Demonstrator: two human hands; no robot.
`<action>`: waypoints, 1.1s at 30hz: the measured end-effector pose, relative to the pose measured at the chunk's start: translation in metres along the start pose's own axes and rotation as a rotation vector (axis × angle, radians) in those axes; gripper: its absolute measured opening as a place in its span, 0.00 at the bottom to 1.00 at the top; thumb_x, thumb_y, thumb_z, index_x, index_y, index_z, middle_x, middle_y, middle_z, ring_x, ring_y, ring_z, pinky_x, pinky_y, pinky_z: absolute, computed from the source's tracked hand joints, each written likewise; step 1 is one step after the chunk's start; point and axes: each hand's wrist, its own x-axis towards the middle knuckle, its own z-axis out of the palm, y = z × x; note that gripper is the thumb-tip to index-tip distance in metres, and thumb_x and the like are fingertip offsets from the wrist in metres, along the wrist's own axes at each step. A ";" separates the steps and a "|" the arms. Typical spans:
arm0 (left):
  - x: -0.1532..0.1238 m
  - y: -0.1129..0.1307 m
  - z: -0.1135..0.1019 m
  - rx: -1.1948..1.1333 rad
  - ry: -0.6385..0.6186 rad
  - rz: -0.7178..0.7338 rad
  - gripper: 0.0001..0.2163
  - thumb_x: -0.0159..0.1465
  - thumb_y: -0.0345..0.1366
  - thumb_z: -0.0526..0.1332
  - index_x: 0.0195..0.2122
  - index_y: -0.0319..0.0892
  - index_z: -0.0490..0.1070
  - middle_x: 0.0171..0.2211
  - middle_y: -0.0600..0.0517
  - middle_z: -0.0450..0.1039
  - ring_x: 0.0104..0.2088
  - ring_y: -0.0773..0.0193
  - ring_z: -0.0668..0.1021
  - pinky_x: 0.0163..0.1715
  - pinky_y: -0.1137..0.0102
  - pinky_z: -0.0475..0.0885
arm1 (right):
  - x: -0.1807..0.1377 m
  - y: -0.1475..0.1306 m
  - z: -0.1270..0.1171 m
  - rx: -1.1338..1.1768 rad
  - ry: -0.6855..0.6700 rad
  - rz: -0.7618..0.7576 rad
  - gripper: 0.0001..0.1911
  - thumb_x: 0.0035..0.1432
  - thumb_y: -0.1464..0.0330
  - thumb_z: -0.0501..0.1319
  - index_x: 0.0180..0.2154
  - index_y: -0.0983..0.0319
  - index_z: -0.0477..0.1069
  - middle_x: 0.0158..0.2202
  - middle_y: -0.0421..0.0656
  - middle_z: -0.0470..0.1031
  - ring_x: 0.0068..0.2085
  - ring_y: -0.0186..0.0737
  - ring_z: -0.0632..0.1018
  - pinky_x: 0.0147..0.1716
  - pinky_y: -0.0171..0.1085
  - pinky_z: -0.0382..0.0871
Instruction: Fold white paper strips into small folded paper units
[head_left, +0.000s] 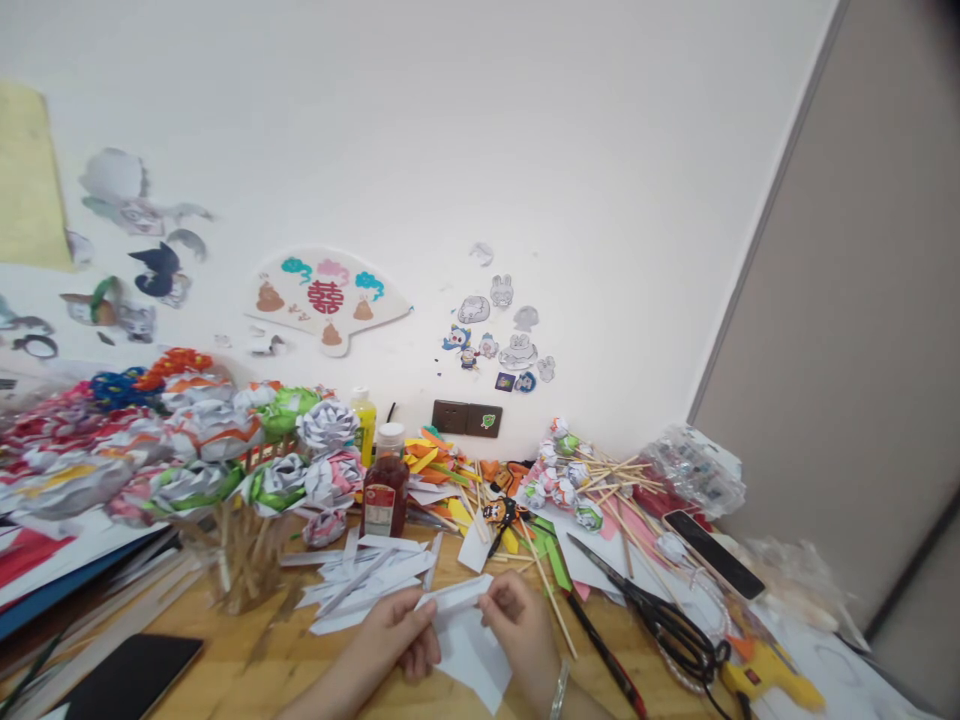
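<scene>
Between my two hands is a sheet of white paper (pixel 469 655), its upper edge folded over into a narrow strip. My left hand (pixel 401 630) pinches the paper's left end between thumb and fingers. At the strip's right end, my right hand (pixel 520 622) grips it the same way; a bracelet circles that wrist. Just beyond my hands lies a loose pile of white paper strips (pixel 375 580). A dark red bottle with a white cap (pixel 385 490) stands upright behind the pile.
Paper flowers on sticks (pixel 210 430) crowd the left, some in a clear container (pixel 240 570). On the right lie black scissors (pixel 667 620), a yellow glue gun (pixel 780 675), a phone (pixel 712 555) and wooden sticks (pixel 547 580). A black flat object (pixel 135 675) is at front left.
</scene>
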 end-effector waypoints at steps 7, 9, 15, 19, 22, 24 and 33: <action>-0.001 -0.003 0.002 0.084 0.030 0.009 0.17 0.45 0.48 0.58 0.26 0.38 0.60 0.13 0.58 0.68 0.12 0.73 0.66 0.13 0.78 0.60 | 0.000 0.001 0.001 0.000 0.008 -0.032 0.06 0.42 0.70 0.58 0.19 0.63 0.62 0.19 0.35 0.61 0.22 0.32 0.65 0.21 0.29 0.58; -0.001 -0.003 0.003 0.087 0.034 -0.003 0.17 0.46 0.49 0.57 0.26 0.38 0.60 0.13 0.57 0.68 0.12 0.73 0.66 0.13 0.78 0.60 | 0.000 0.000 0.001 0.029 -0.004 -0.004 0.06 0.42 0.71 0.58 0.19 0.63 0.61 0.18 0.35 0.60 0.21 0.31 0.64 0.21 0.29 0.57; -0.001 -0.001 0.003 0.117 0.044 -0.017 0.18 0.46 0.50 0.57 0.26 0.37 0.62 0.12 0.56 0.68 0.12 0.72 0.66 0.13 0.77 0.60 | 0.003 0.000 0.002 0.155 -0.049 0.104 0.06 0.39 0.72 0.60 0.20 0.63 0.61 0.16 0.34 0.61 0.19 0.30 0.64 0.19 0.29 0.56; -0.001 -0.002 0.002 0.149 0.058 -0.016 0.18 0.46 0.51 0.56 0.24 0.38 0.62 0.11 0.56 0.68 0.12 0.71 0.66 0.14 0.76 0.60 | 0.004 0.006 0.004 0.237 -0.050 0.142 0.08 0.38 0.71 0.61 0.24 0.62 0.62 0.16 0.32 0.61 0.18 0.31 0.66 0.18 0.29 0.56; 0.000 -0.003 0.002 0.152 0.044 -0.014 0.18 0.46 0.51 0.56 0.23 0.38 0.61 0.11 0.56 0.67 0.11 0.71 0.65 0.13 0.76 0.60 | 0.005 0.010 0.005 0.274 -0.045 0.138 0.09 0.38 0.72 0.61 0.25 0.61 0.61 0.16 0.32 0.61 0.18 0.30 0.66 0.18 0.29 0.57; 0.000 -0.003 0.002 0.156 0.039 -0.013 0.17 0.46 0.50 0.56 0.22 0.38 0.61 0.11 0.56 0.67 0.11 0.71 0.65 0.13 0.76 0.60 | 0.005 0.011 0.005 0.281 -0.044 0.136 0.09 0.39 0.74 0.61 0.25 0.61 0.61 0.15 0.31 0.61 0.17 0.29 0.66 0.17 0.28 0.57; -0.002 0.002 0.004 0.172 0.027 -0.053 0.18 0.44 0.52 0.56 0.20 0.39 0.61 0.11 0.55 0.68 0.12 0.71 0.65 0.14 0.76 0.60 | 0.005 0.008 0.006 0.256 -0.029 0.153 0.09 0.38 0.77 0.58 0.24 0.61 0.59 0.14 0.30 0.58 0.16 0.26 0.62 0.15 0.26 0.53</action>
